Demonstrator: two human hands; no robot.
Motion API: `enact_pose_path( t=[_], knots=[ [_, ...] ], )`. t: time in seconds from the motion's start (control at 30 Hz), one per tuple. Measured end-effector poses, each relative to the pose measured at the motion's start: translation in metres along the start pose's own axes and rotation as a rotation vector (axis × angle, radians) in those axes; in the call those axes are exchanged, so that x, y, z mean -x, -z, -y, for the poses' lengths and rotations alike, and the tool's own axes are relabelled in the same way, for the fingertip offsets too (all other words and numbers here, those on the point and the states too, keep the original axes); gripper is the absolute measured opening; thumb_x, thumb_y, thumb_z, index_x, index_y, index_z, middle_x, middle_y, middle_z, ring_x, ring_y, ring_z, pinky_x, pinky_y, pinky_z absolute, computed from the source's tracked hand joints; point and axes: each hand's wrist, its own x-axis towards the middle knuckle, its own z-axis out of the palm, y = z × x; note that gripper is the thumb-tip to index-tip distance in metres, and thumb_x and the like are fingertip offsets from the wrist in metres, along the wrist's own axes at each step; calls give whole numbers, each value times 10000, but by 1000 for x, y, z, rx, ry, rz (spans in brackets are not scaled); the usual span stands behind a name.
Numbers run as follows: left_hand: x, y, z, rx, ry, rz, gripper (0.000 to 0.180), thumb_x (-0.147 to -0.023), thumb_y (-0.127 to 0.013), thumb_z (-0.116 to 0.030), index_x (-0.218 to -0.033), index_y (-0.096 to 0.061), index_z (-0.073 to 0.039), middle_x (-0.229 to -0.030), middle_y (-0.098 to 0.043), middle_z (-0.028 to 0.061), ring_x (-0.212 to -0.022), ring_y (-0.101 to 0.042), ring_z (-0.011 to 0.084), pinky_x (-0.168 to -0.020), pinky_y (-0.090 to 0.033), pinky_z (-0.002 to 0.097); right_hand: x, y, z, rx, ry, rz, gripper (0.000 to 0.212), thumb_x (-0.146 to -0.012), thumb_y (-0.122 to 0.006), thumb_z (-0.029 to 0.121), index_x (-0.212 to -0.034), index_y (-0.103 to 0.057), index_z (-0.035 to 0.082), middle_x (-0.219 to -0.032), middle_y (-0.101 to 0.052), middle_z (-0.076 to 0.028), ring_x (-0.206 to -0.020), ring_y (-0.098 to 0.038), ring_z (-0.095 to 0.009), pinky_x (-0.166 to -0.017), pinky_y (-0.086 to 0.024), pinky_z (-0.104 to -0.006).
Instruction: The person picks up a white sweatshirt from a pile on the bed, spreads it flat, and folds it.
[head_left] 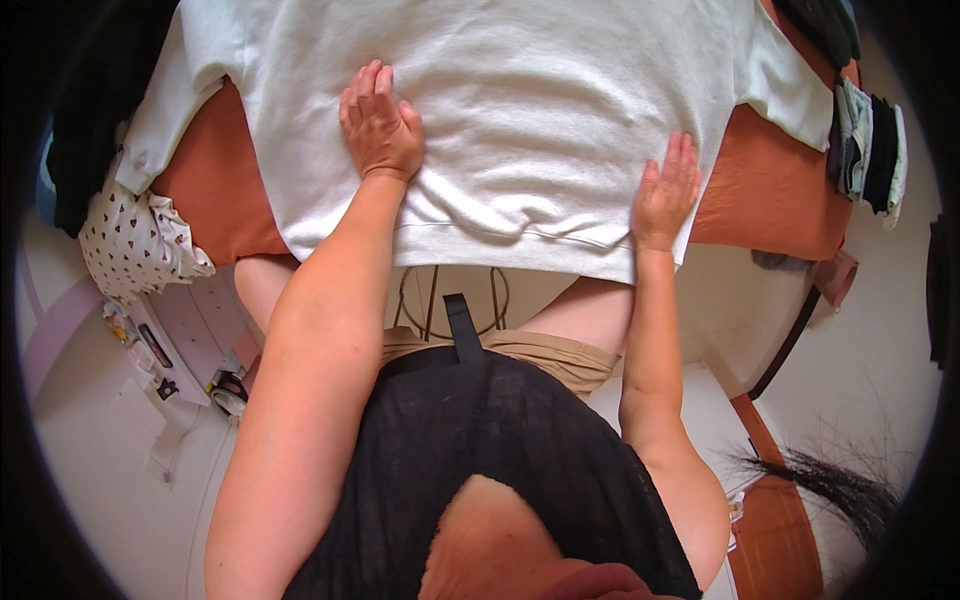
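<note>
A white sweatshirt lies spread out in front of me, its ribbed hem toward me and its sleeves reaching out to both sides. Wrinkles run across its lower part, with a raised fold just above the hem. My left hand rests flat on the fabric left of the middle, fingers stretched away from me. Close to the right side edge, just above the hem, my right hand presses down with its fingers extended. Neither hand grips anything. The sweatshirt's upper end runs out of view.
Under the sweatshirt is a rust-orange cloth surface. At the left sit dark clothes and a white heart-print cloth. Folded garments are stacked at the right edge. A lilac cabinet stands low on the left.
</note>
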Motion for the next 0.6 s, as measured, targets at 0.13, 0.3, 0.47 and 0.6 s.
enact_pose_path(
  t=[0.13, 0.3, 0.47, 0.6],
  knots=[
    [0, -3, 0, 16, -6, -23, 497, -750, -478, -153, -1240, -406, -114, -1312, -408, 65, -1248, -349, 238, -1055, -233, 433, -5, 1, -7, 51, -12, 3, 505, -907, -435, 296, -1366, -362, 99, -1413, -354, -91, -1315, -302, -252, -1084, -164, -442],
    [1, -2, 4, 22, -14, -43, 507, -740, -486, -150, -1237, -403, -104, -1296, -418, 83, -1232, -368, 257, -1049, -243, 444, -31, -7, 73, -223, -1, -83, 471, -904, -450, 254, -1328, -409, 53, -1379, -395, -119, -1305, -315, -266, -1080, -162, -448],
    [-1, -4, 2, 64, -10, -17, 527, -737, -501, -156, -1246, -386, -85, -1302, -411, 90, -1244, -359, 256, -1061, -228, 442, -52, -53, 173, -298, 219, -11, 473, -851, -502, 233, -1314, -447, 151, -1371, -405, -89, -1280, -349, -248, -1069, -185, -463],
    [2, -5, 0, 67, 19, -32, 527, -739, -501, -158, -1246, -384, -79, -1302, -409, 91, -1249, -356, 251, -1064, -225, 439, -55, -73, 185, -191, 228, -78, 482, -837, -493, 251, -1307, -454, 151, -1374, -405, -82, -1278, -357, -233, -1067, -200, -442]
  ],
)
